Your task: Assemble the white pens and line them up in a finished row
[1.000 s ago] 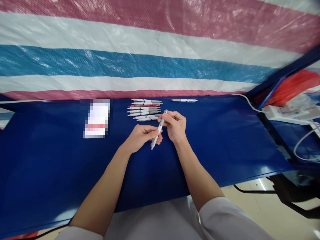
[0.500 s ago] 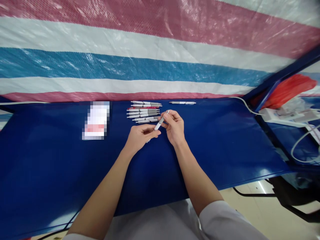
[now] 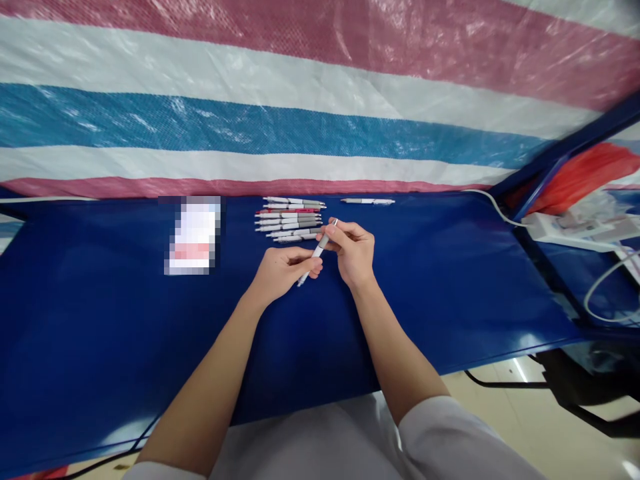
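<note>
Between my two hands, above the blue table, is a white pen [image 3: 319, 250] with a grey grip, tilted with its tip up and to the right. My left hand [image 3: 281, 273] pinches the white barrel between thumb and fingers. Around the grey grip near the tip, the fingers of my right hand [image 3: 356, 253] are closed. Just beyond my hands lies a row of several pens [image 3: 287, 223], mostly white and grey with a red one among them. A single pen [image 3: 367, 201] rests apart, farther right near the back edge.
A blurred-out white and pink item [image 3: 193, 237] lies on the blue table [image 3: 125, 333] at left. Striped plastic sheeting [image 3: 300, 127] rises behind. At right are a white power strip [image 3: 570, 232], a cable and a red plastic bag [image 3: 590, 175].
More of the pen's rear end now shows below my left hand. My right hand has shifted slightly right, and the view has moved a little. Both hands still grip the pen.
</note>
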Motion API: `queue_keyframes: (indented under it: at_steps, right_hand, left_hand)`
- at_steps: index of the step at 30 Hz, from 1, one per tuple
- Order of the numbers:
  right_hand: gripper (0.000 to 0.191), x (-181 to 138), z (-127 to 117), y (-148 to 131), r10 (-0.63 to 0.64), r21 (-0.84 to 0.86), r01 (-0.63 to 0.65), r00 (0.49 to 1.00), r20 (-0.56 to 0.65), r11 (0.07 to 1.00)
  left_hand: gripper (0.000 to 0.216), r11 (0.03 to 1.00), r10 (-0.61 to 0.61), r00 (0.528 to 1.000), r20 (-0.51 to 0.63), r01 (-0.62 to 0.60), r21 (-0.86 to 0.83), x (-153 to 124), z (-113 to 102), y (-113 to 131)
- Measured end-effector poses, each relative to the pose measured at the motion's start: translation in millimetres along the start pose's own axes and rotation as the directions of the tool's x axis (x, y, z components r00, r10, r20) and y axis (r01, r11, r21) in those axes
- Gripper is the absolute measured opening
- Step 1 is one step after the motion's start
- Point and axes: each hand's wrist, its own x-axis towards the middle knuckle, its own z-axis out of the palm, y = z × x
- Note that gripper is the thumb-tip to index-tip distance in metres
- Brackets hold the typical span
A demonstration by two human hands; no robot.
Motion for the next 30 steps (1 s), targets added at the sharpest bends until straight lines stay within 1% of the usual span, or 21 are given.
queue_keyframes:
  at_steps: [3, 7, 13, 17, 19, 20, 21, 23, 24, 25, 27, 30]
  right_hand:
    - [0.024, -0.7, -1.9, -2.1, 0.021, -0.001, -0.021, 1.000, 0.014, 1.000]
    - [0.022, -0.9, -4.7, -4.1, 0.023, 0.023, -0.024, 0.998, 0.062, 0.999]
    - [0.022, -1.2, -6.2, -4.6, 0.035, 0.035, -0.038, 0.995, 0.093, 0.999]
    - [0.023, -1.4, -5.8, -4.6, 0.036, 0.078, -0.046, 0.992, 0.122, 0.996]
    - [0.025, -0.7, -5.7, -4.6, 0.044, 0.089, -0.055, 0.992, 0.122, 0.995]
    - [0.027, 0.0, -5.8, -4.6, 0.045, 0.095, -0.055, 0.993, 0.110, 0.994]
    - [0.028, 1.0, -5.8, -4.6, 0.042, 0.102, -0.051, 0.995, 0.092, 0.994]
    - [0.029, 3.1, -5.5, -4.3, 0.027, 0.113, -0.033, 0.998, 0.054, 0.993]
    - [0.029, 4.0, -5.1, -3.9, 0.016, 0.111, -0.019, 0.999, 0.035, 0.994]
    - [0.028, 4.6, -4.5, -3.4, 0.003, 0.103, -0.005, 1.000, 0.017, 0.995]
    - [0.027, 4.8, -2.7, -2.0, -0.023, 0.071, 0.025, 1.000, -0.017, 0.997]
    - [0.028, 3.7, 0.6, 0.6, -0.048, 0.005, 0.048, 0.998, -0.045, 0.999]
  left_hand:
    - [0.026, 0.996, -0.029, 0.997, 0.070, 0.035, -0.084, -1.7, -0.3, 1.9]
    - [0.023, 0.987, -0.038, 0.988, 0.152, 0.061, -0.147, -3.0, -0.8, 2.8]
    - [0.023, 0.968, -0.036, 0.972, 0.234, 0.092, -0.233, -1.7, -0.9, -0.9]
    - [0.025, 0.939, -0.015, 0.952, 0.307, 0.119, -0.324, -1.3, 0.3, -1.5]
    - [0.027, 0.932, -0.026, 0.947, 0.321, 0.140, -0.334, -1.2, 1.2, -1.5]
    - [0.027, 0.938, -0.037, 0.953, 0.302, 0.138, -0.318, -1.0, 1.9, -1.8]
    - [0.027, 0.949, -0.045, 0.965, 0.258, 0.122, -0.290, -0.7, 2.6, -2.4]
    - [0.026, 0.977, -0.032, 0.993, 0.116, 0.055, -0.206, 0.7, 4.7, -4.6]
    - [0.026, 0.987, -0.007, 0.999, 0.039, 0.013, -0.158, 1.5, 5.9, -6.1]
    - [0.026, 0.993, 0.026, 0.999, -0.026, -0.029, -0.111, 2.4, 7.0, -7.7]
    - [0.027, 0.993, 0.114, 0.986, -0.119, -0.116, -0.010, 4.0, 9.1, -10.8]
    - [0.023, 0.958, 0.259, 0.948, -0.184, -0.227, 0.177, 5.2, 10.8, -13.5]
